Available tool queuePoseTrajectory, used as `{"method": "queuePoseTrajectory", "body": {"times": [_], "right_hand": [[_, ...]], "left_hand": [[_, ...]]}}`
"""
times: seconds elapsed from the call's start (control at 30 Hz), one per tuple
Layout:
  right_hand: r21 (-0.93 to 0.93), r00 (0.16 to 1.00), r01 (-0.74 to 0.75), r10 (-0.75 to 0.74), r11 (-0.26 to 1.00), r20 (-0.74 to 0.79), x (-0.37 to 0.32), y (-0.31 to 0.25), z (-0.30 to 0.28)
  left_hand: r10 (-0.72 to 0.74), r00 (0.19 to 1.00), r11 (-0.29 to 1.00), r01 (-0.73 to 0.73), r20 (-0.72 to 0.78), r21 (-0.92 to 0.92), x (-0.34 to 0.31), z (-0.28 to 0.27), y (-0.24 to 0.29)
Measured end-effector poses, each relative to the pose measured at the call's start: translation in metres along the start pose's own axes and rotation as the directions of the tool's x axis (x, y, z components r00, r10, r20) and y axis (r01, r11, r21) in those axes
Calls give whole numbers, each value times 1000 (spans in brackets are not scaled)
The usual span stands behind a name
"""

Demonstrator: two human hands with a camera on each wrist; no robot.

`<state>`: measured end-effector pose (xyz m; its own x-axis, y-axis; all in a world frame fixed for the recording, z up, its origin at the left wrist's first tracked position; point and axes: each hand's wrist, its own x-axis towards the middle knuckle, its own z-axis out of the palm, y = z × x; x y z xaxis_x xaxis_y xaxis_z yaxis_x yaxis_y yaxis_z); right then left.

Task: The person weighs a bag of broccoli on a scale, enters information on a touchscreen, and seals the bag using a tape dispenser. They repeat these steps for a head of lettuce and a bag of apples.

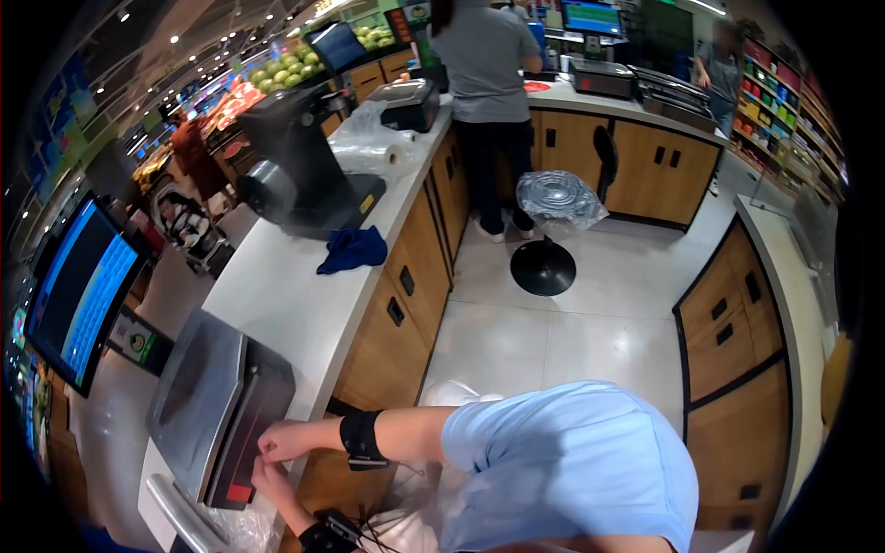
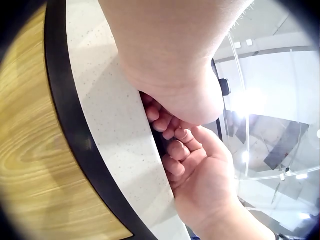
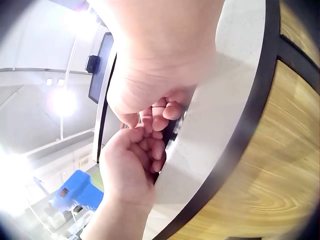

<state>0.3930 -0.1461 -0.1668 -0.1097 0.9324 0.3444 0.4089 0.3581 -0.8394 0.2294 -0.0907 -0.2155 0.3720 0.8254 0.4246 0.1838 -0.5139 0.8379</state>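
Note:
My left hand [image 1: 274, 481] and right hand [image 1: 286, 441] meet at the front side of a dark scale [image 1: 189, 415] with a metal top, which stands on a white counter. In the left wrist view my left hand [image 2: 172, 95] comes from above, and the right hand [image 2: 205, 180] reaches up from below, palm showing. The fingertips [image 3: 158, 122] of both hands are curled close together against the scale's front, low over the counter top [image 3: 220, 110]. What lies between them is hidden, and I cannot tell what they hold.
A touch screen [image 1: 83, 290] stands behind the scale. Clear plastic film [image 1: 244, 530] and a metal tube [image 1: 180, 516] lie beside it. Farther along the counter are a blue cloth [image 1: 353, 250], a black machine [image 1: 300, 166] and a bag roll [image 1: 373, 155]. A person [image 1: 484, 83] stands by a plastic-covered stool [image 1: 558, 196].

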Motion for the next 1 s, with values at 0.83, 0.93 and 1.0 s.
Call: {"method": "queuePoseTrajectory", "body": {"times": [0.83,0.93,1.0], "right_hand": [[62,995,78,-74,995,-61,1,10,5],[60,998,40,-38,997,-40,1,9,3],[64,999,42,-40,997,-29,1,8,2]], "left_hand": [[-50,998,998,51,32,-25,-2,-1,5],[-61,998,998,61,14,-10,-2,1,13],[-9,1000,1000,9,-2,12,-1,1,7]]}}
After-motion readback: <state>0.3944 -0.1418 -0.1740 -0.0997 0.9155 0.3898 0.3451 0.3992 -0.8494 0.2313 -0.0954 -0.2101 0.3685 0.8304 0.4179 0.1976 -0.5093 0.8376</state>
